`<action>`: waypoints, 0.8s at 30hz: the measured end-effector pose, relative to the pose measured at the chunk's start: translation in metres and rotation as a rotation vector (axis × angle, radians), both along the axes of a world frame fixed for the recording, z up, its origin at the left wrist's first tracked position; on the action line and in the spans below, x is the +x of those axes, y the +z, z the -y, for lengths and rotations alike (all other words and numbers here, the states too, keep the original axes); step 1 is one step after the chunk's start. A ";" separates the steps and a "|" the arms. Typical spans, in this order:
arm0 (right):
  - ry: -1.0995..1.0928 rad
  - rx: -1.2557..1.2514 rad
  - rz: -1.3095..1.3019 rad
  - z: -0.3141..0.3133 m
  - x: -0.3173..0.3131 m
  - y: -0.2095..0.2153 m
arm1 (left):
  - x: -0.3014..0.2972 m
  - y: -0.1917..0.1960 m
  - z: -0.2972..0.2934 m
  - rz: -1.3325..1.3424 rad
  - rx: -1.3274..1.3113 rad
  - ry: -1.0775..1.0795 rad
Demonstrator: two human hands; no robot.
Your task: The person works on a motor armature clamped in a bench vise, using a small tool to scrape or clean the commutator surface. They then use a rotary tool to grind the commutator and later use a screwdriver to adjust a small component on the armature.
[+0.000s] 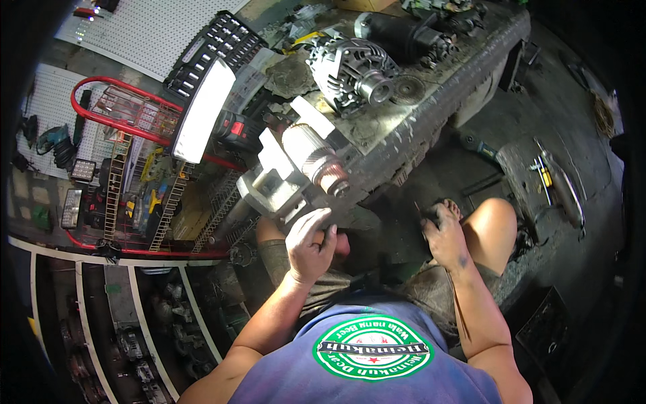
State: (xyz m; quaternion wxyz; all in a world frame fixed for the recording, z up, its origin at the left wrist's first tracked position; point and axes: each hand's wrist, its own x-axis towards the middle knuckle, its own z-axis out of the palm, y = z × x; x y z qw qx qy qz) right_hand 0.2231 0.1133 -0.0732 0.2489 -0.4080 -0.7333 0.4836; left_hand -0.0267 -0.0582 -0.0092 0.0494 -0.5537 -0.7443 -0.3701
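Note:
A motor armature [309, 146] with a ridged steel core and copper-coloured end sits between the pale jaws of a bench vise [269, 190]. Its narrow shaft end points toward me. Just below the vise, my left hand [310, 246] has its thumb apart from curled fingers, and nothing shows in it. Above my right knee, my right hand [443, 236] is closed, its fingertips pressed together. A thin dark sliver shows by those fingertips, too small to name. On the workbench [431, 111] behind the vise stands a silver alternator [353, 71] with a pulley.
A bright light panel [204, 111] stands left of the vise, beside a red-and-black power tool [237, 129]. Behind are a socket set [215, 52] and a black cylindrical motor [393, 35]. Hand tools [544, 180] lie at right near a grinder [479, 145]. A parts rack [134, 323] fills the lower left.

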 end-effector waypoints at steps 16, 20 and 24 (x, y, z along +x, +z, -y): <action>-0.141 -0.111 -0.114 0.030 0.025 -0.019 | -0.016 -0.013 -0.033 1.154 -0.014 0.020; -0.145 -0.039 -0.109 0.030 0.022 -0.020 | -0.025 -0.026 -0.044 1.540 0.008 -0.097; -0.120 0.027 -0.089 0.031 0.019 -0.021 | -0.028 -0.029 -0.047 1.663 0.043 -0.124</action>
